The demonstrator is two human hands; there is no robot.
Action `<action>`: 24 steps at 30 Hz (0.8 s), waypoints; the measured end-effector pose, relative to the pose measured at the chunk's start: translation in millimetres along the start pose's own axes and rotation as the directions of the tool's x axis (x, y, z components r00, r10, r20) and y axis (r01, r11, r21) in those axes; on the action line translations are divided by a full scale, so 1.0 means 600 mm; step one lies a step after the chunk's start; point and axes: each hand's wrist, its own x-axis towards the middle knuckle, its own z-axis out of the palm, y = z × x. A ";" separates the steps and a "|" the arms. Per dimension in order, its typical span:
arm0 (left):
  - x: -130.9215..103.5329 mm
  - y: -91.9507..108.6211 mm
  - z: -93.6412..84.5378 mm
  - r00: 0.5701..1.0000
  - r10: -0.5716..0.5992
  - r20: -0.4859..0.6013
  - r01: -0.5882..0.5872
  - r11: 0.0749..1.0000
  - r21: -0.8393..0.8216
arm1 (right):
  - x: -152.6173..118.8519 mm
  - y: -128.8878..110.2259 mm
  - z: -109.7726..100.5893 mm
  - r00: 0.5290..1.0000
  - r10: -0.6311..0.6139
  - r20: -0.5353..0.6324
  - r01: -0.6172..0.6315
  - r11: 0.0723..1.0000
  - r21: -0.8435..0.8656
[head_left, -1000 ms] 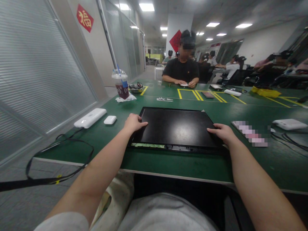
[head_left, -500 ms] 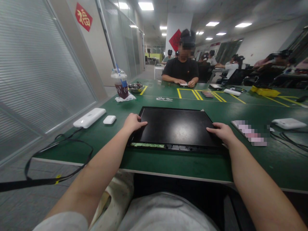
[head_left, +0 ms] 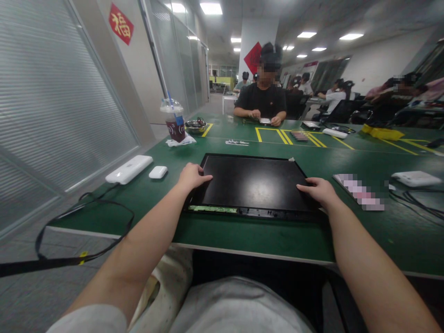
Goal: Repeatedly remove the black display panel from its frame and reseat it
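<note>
A black flat display panel [head_left: 253,182] lies on the green table in front of me, its dark screen facing up. Along its near edge shows a strip of green circuit board [head_left: 213,209]. My left hand [head_left: 193,177] grips the panel's left edge, thumb on the screen and fingers curled around the side. On the opposite edge, my right hand [head_left: 321,189] holds on the same way, thumb over the rim. The fingertips under both sides are hidden. A small pale tab [head_left: 292,159] sticks out at the far right corner.
Left of the panel lie a white power bank [head_left: 129,169] and a small white case [head_left: 158,172]. Beyond stand a drink cup [head_left: 174,122] and a bowl of small parts [head_left: 196,126]. At right are a blurred-out flat object [head_left: 360,192] and a white device [head_left: 416,178] with cables. A person [head_left: 264,99] sits opposite.
My hands and the panel have stayed practically still. Across the table, the other person's hand has shifted slightly away from the small white item.
</note>
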 end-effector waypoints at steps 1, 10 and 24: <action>0.000 0.000 0.000 1.000 -0.004 0.000 0.004 1.000 0.000 | 0.000 -0.001 0.000 1.000 -0.003 0.001 0.003 1.000 -0.012; -0.003 0.002 -0.003 1.000 -0.020 0.018 0.020 1.000 0.008 | -0.001 -0.004 -0.001 0.998 -0.061 0.005 0.061 0.991 -0.118; -0.002 0.000 -0.011 0.999 0.003 0.033 -0.003 1.000 -0.009 | 0.008 0.009 0.006 0.988 -0.151 -0.013 0.147 0.979 -0.144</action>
